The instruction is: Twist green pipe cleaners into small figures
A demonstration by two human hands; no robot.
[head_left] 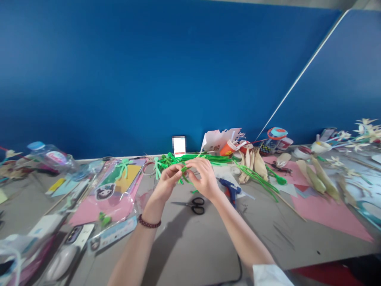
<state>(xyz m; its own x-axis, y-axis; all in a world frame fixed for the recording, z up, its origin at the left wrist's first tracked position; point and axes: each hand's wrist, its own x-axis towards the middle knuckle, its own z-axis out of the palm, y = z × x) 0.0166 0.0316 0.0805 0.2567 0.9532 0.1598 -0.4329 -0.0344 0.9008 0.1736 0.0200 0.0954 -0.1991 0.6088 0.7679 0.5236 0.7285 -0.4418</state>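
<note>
Between my two hands, above the middle of the table, is a green pipe cleaner (pixel 185 169). My left hand (pixel 169 179), with a beaded bracelet on its wrist, pinches one part of it. From the other side my right hand (pixel 204 177) has its fingers bent around the pipe cleaner. Part of the piece is hidden behind the fingers. Just beyond the hands lies a pile of green pipe cleaners (pixel 169 159). Closer to me, black-handled scissors (pixel 196 205) rest on the table. A blue glue gun (pixel 231 188) lies right of my right forearm.
A phone (pixel 179 146) stands against the blue partition (pixel 178 79). Pink paper and plastic packets (pixel 119 202) lie left, near a bottle (pixel 50 155) and a mouse (pixel 63 262). On the right are dried husks (pixel 261 167), paper cups (pixel 228 148), pink sheets (pixel 330 214) and a wooden stick (pixel 293 207).
</note>
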